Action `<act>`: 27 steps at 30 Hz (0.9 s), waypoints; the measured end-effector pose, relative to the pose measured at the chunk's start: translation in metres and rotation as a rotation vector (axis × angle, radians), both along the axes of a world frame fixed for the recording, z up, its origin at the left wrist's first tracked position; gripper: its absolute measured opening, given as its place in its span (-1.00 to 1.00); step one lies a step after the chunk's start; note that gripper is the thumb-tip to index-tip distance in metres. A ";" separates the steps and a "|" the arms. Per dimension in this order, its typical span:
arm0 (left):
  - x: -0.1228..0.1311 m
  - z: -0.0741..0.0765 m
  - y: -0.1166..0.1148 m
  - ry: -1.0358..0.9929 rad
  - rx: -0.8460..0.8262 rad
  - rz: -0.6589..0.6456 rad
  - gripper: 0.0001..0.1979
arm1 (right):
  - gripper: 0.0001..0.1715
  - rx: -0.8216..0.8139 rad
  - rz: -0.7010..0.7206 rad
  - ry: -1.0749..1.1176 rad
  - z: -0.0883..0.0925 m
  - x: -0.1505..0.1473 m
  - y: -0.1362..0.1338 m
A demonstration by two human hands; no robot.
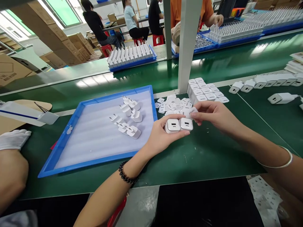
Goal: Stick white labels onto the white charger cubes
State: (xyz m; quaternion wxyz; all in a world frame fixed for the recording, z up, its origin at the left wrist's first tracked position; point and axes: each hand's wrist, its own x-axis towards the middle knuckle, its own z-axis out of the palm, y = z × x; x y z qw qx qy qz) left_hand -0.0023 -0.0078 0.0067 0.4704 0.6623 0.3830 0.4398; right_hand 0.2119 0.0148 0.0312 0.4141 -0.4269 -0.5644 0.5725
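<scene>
Two white charger plugs [172,125] sit side by side in my left hand [157,135], their port ends facing me. Its fingers and thumb wrap round them. Between the thumb and fingers of my right hand [213,115] is a small white label [193,111], close above the right charger. Behind my hands lies a loose pile of white labels [174,104] on the green table. A block of stacked white labelled pieces [204,90] stands beside the pile. Left of my hands, several chargers with prongs [130,130] lie in a blue-rimmed tray [78,108].
A row of white chargers [265,81] runs along the right, with another charger [280,98] nearer. A grey post [189,44] rises behind the labels. At the left edge is a co-worker's gloved hand [14,139]. Filled trays [131,58] stand beyond; people sit at the back.
</scene>
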 end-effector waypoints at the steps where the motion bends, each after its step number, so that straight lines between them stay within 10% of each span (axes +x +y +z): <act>1: -0.002 0.002 0.002 0.034 0.020 -0.024 -0.56 | -0.73 0.059 -0.004 -0.086 0.001 0.002 0.001; 10: -0.010 0.011 0.007 0.351 0.199 -0.180 -0.65 | -0.89 0.297 0.026 -0.508 -0.001 0.010 0.002; 18: -0.003 -0.002 0.003 0.247 0.571 0.172 -0.63 | -0.71 0.072 0.092 0.028 0.012 0.008 -0.007; 27: 0.004 -0.002 -0.007 0.200 0.792 0.192 -0.61 | -0.71 0.009 0.165 0.113 0.002 -0.006 -0.021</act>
